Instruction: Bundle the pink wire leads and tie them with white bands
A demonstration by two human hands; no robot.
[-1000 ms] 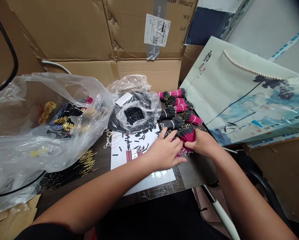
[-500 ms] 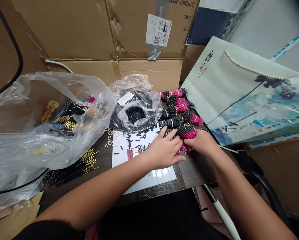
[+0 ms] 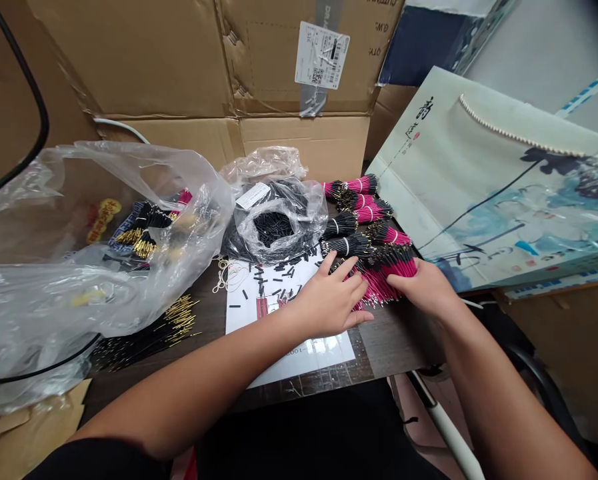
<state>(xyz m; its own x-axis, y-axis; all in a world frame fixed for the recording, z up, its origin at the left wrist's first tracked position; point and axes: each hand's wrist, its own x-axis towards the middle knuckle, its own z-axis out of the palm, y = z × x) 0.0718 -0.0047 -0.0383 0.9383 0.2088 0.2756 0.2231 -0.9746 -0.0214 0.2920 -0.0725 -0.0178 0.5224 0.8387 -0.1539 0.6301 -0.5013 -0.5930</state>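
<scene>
The person's left hand [image 3: 329, 301] sits open, its fingers [image 3: 343, 270] spread wide and their tips resting on a loose heap of pink-sleeved, black-ended wires [image 3: 383, 281], with the thumb lying out flat toward the near edge of that heap. The right hand [image 3: 423, 288] lies on the far side of the same heap, its fingers [image 3: 399, 283] held together across the pink wires; from here I can't tell whether they are gripping, because the thumb's hold is out of sight. The heap lies on a dark surface [image 3: 399, 347], between the two hands and just beside a row of wire bundles tied with white bands [image 3: 351, 223]. Left of the hands, a white printed sheet [image 3: 299, 357] carries scattered short black pieces [image 3: 273, 277], and a clear plastic bag of black wire [image 3: 273, 223] sits at its top edge. Farther left, gold-tipped pins [image 3: 176, 320] lie beside a large crumpled clear plastic bag [image 3: 79, 267]. A flattened cardboard box [image 3: 179, 60] stands behind everything, and a paper bag printed with an ink painting [image 3: 493, 187] leans on the right.
</scene>
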